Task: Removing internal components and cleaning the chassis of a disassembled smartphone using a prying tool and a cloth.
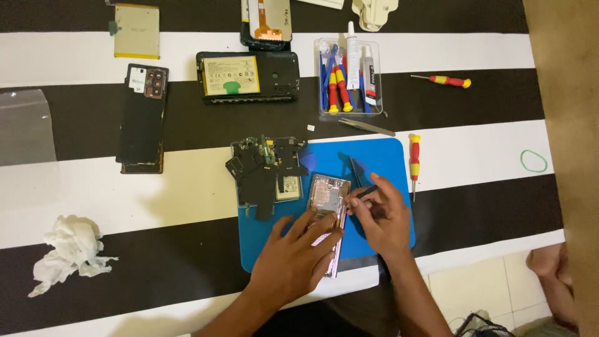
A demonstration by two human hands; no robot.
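An opened phone frame (329, 198) with a pale metal inside lies on a blue mat (380, 163). My left hand (293, 259) rests flat on its lower half and holds it down. My right hand (382, 215) pinches a thin dark tool (367, 191) whose tip points at the frame's right edge. Just left of the frame, a pile of black covers and circuit parts (265, 167) sits on the mat's corner.
On the striped black-and-white cloth lie a phone back cover (143, 118), an open phone with battery (248, 77), a loose battery (136, 31), a clear box of screwdrivers (348, 78), tweezers (367, 126), two red-yellow screwdrivers (414, 163), crumpled tissue (70, 251) and a green rubber band (534, 161).
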